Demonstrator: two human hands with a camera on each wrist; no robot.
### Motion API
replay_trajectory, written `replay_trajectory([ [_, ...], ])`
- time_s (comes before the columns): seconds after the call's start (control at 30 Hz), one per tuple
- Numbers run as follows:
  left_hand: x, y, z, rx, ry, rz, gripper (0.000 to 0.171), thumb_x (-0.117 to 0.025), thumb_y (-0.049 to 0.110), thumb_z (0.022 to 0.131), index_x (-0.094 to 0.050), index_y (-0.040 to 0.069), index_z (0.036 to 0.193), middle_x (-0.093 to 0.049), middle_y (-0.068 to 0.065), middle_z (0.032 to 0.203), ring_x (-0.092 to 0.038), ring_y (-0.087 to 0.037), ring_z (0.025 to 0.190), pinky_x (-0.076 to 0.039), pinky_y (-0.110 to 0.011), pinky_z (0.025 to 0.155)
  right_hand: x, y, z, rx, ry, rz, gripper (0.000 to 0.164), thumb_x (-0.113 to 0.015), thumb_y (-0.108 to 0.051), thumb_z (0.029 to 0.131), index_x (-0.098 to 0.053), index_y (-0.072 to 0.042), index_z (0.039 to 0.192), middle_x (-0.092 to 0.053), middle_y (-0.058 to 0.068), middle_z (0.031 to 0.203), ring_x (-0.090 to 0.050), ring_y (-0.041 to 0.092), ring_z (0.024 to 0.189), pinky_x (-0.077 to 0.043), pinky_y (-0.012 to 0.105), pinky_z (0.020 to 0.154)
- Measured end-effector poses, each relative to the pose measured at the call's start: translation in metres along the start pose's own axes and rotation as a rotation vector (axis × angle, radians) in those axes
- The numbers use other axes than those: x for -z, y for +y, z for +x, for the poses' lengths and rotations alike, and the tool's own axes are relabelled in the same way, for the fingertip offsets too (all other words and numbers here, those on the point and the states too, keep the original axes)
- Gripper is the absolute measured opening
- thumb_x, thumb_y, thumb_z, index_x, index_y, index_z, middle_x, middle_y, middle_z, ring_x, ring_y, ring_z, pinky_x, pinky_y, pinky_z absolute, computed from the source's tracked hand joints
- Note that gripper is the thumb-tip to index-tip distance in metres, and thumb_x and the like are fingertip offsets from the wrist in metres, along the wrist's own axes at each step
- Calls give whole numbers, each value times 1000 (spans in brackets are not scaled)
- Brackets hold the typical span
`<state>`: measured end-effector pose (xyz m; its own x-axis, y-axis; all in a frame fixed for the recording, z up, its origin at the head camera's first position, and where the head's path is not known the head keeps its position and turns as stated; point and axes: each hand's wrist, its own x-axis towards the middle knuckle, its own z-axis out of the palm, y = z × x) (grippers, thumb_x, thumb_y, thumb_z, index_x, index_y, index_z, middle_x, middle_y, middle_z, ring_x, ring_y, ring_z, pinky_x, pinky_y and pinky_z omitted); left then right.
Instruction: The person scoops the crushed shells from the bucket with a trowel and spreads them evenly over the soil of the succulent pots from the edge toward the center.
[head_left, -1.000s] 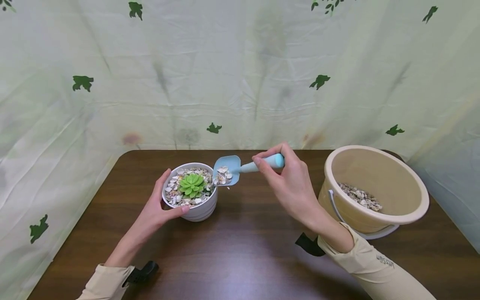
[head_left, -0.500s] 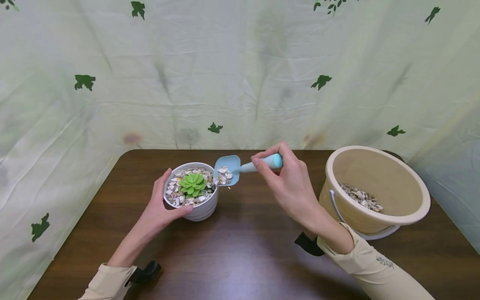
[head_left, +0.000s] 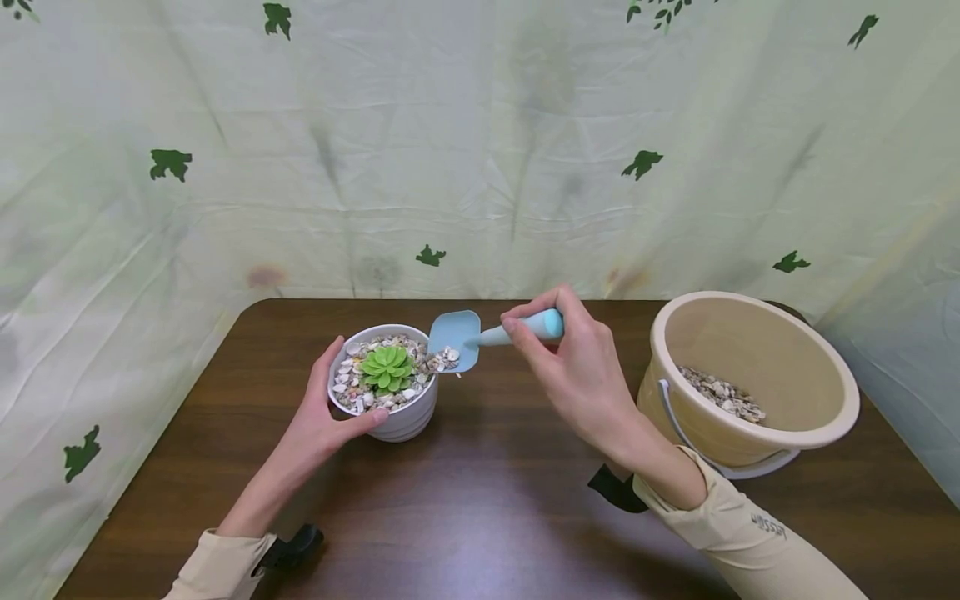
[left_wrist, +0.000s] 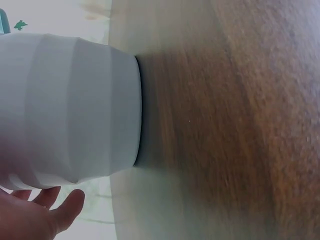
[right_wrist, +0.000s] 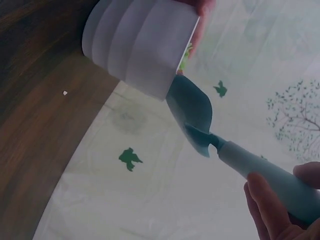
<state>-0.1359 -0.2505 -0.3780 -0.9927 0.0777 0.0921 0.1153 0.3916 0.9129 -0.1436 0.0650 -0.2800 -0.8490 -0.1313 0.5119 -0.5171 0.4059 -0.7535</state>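
Note:
A white ribbed flowerpot (head_left: 403,425) stands on the table, filled with shell chips around a green succulent (head_left: 387,368). My left hand (head_left: 315,425) holds it from the left, thumb on the near rim and fingers round the far side. With my right hand (head_left: 588,375) I pinch the handle of a light blue hand trowel (head_left: 453,327). Its blade tilts down at the pot's right rim, and shell chips (head_left: 447,358) lie at its lower edge, running into the pot. In the right wrist view the trowel's underside (right_wrist: 192,107) meets the rim.
A beige bucket (head_left: 697,433) with a grey handle stands on the right, shell chips (head_left: 723,396) at its bottom. One small white chip (right_wrist: 65,93) lies on the brown table (head_left: 465,517) beside the pot. A leaf-patterned curtain (head_left: 480,167) hangs behind the table.
Shell chips have slid down the trowel blade toward the pot, baring its upper part. Both hands stay nearly in place.

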Motion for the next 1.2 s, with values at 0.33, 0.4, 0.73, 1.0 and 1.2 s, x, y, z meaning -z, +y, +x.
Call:
replay_trajectory([
  [0.33,-2,-1,-1,0,12,18,107,-81,23,80,-8,25,159,-12,-9,158,-18,-29,141,-20,-56,108,1,3,0,-30,18,-5,19,-70,-28,93,-59,-15,101,-70,-13,97,-50,11,58,-41,28,54],
  [0.4,-4,-2,-1,2,26,17,107,-81,24,80,-8,25,159,-14,-9,157,-20,-28,140,-22,-54,107,1,4,0,-32,23,-6,20,-70,-29,93,-59,-15,101,-70,-13,98,-51,11,60,-42,28,55],
  [0.73,-6,-3,-2,13,52,26,108,-82,28,80,-7,28,158,-13,-6,157,-19,-27,140,-23,-53,107,1,3,0,-32,31,-2,20,-70,-31,93,-59,-15,101,-70,-13,97,-50,12,59,-40,28,54],
  [1.0,1,-1,-3,-34,-37,-104,101,-75,12,84,-8,20,158,-12,-8,160,-19,-28,142,-18,-44,110,0,2,0,7,32,-8,19,-70,-28,93,-60,-14,101,-71,-13,96,-50,11,58,-41,27,54],
  [1.2,0,-1,-2,-49,13,-74,107,-79,11,79,-8,21,158,-14,-10,159,-21,-26,141,-21,-39,110,-1,0,0,31,32,-12,19,-69,-27,94,-59,-13,102,-71,-14,100,-52,9,59,-43,26,55],
])
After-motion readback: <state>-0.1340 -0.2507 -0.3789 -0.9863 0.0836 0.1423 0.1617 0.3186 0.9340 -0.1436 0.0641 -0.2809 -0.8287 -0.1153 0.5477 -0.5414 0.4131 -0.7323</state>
